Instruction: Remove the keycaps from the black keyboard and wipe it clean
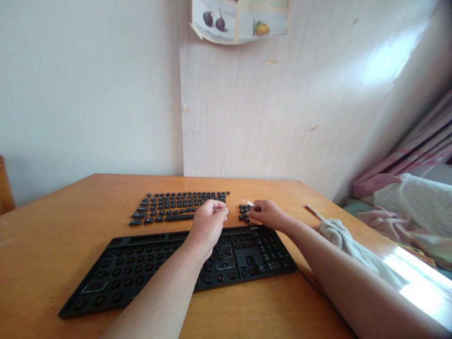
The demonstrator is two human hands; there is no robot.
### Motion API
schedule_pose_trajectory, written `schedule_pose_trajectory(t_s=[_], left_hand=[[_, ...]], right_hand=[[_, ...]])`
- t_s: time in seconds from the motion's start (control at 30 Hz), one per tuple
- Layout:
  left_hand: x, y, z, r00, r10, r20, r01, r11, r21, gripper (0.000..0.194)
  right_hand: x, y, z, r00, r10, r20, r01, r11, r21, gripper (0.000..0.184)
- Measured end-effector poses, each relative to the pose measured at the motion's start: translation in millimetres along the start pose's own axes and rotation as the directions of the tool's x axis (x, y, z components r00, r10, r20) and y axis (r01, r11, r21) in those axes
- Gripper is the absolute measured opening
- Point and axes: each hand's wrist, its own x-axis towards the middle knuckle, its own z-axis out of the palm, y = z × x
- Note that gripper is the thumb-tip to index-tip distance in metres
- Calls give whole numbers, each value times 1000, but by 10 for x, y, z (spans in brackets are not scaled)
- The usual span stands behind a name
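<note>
A black keyboard [245,258] lies on the table, its main section stripped of keycaps and several keys still seated at its right end. Behind it, loose black keycaps [178,205] are laid out in rows. My left hand [211,220] hovers over the keyboard's back edge, fingertips pinched together; whatever is in the pinch is too small to make out. My right hand [269,214] is closed around a thin, pale tool with wire-like prongs [248,203], beside a small group of loose keycaps [242,208].
On the right of the wooden table [70,202] lie a grey cloth [335,234] and a thin stick [313,211]. The keyboard's cable [318,288] runs toward the front right. A wall [247,117] rises behind the table, and bedding [413,202] is beyond its right edge.
</note>
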Motion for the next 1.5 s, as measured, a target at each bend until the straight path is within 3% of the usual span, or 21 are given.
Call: schedule_pose_trajectory(t_s=[0.1, 0.23, 0.4, 0.53, 0.67, 0.97, 1.17, 1.33, 1.5], left_hand=[[5, -23, 2, 1000, 13, 12, -13, 1000, 12, 17], [7, -68, 11, 998, 53, 37, -55, 996, 66, 18], [0, -91, 22, 992, 101, 74, -111, 984, 141, 19], [-3, -90, 32, 987, 124, 102, -142, 970, 199, 18], [-1, -99, 39, 983, 142, 120, -169, 954, 248, 16], [-10, -143, 64, 975, 173, 137, -205, 939, 277, 14], [10, -179, 70, 961, 196, 194, -249, 918, 307, 12], [19, -170, 64, 965, 193, 177, -241, 921, 307, 8], [30, -176, 57, 966, 197, 168, -242, 917, 316, 8]], right_hand=[[-27, -60, -97, 996, 11, -89, 2, 988, 152, 19], [-60, -135, -263, 996, 22, -87, 14, 922, 386, 27], [-180, -243, -451, 986, -13, -166, 50, 975, 218, 41], [-468, -409, -558, 997, -71, -5, 70, 963, 259, 42], [-834, -558, -612, 975, -81, 205, 14, 950, 311, 31], [-1283, -568, -493, 965, -12, 262, -100, 907, 409, 22], [-1344, -576, -344, 988, 73, 134, -128, 878, 462, 31], [-1351, -649, -197, 992, 123, 27, -123, 906, 405, 32], [-1361, -643, -84, 996, 85, 2, -82, 955, 284, 32]])
